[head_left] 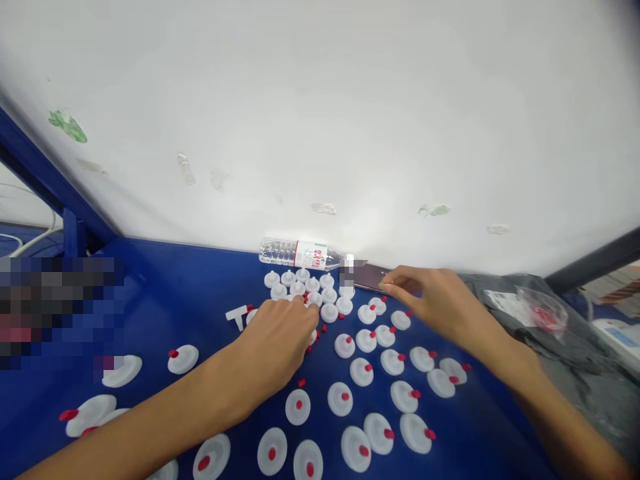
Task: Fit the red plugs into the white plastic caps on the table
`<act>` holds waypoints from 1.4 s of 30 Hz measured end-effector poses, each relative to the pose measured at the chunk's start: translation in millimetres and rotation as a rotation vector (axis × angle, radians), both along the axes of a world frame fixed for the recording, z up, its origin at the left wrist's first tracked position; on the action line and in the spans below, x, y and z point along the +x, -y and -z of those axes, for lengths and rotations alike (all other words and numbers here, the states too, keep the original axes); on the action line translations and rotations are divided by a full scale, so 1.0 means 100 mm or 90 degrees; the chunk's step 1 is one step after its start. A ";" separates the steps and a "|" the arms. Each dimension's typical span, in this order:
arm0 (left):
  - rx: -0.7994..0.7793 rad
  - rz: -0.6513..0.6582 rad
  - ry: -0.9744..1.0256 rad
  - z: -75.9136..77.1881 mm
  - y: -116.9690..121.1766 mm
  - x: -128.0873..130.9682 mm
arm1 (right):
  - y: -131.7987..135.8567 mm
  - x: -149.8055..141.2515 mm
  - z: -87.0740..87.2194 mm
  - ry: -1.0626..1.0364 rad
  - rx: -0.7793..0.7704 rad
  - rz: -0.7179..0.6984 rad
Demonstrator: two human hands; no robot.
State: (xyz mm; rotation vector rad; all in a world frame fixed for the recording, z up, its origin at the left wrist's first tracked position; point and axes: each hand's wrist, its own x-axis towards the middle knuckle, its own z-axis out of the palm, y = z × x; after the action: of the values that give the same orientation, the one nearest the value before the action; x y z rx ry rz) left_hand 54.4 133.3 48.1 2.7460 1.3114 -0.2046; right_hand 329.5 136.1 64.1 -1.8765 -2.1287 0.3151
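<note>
My left hand (280,337) reaches into a cluster of white plastic caps with short spouts (329,295), its fingers bent downward and closed. Whatever its fingertips hold is hidden from me. Small red plugs (301,383) lie by that hand. My right hand (425,293) hovers at the right end of a dark smartphone (370,277), thumb and forefinger brought together; anything between them is too small to make out. Closer to me lie many translucent white discs with red plugs (361,371), spread over the blue table (210,400).
A clear water bottle (310,255) lies on its side against the white wall (320,120). Left of the cluster is a white T-shaped piece (239,313). Grey plastic bags (565,373) cover the right side, with a clear bag of red pieces (545,313) on top.
</note>
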 end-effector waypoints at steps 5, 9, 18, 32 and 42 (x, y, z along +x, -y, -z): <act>0.036 0.029 0.012 0.06 -0.03 -0.03 | 0.15 -0.26 -0.08 -0.017 0.054 -0.067; 0.069 0.040 0.023 0.03 -0.05 -0.06 | 0.24 -0.36 -0.06 -0.010 0.060 -0.117; 0.084 0.033 0.058 -0.23 -0.05 -0.11 | 0.34 -0.67 0.13 0.015 0.004 -0.283; 0.063 0.034 0.075 -0.29 -0.04 -0.13 | 0.36 -0.84 0.49 0.143 0.033 -0.364; 0.061 0.019 0.132 -0.41 -0.05 -0.14 | 0.37 -0.82 0.52 0.110 0.063 -0.370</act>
State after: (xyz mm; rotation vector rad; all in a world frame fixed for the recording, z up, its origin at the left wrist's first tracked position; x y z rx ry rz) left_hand 40.1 138.3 89.0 2.7738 1.2577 0.1415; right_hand 247.8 99.0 12.1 -1.2351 -2.7233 0.1612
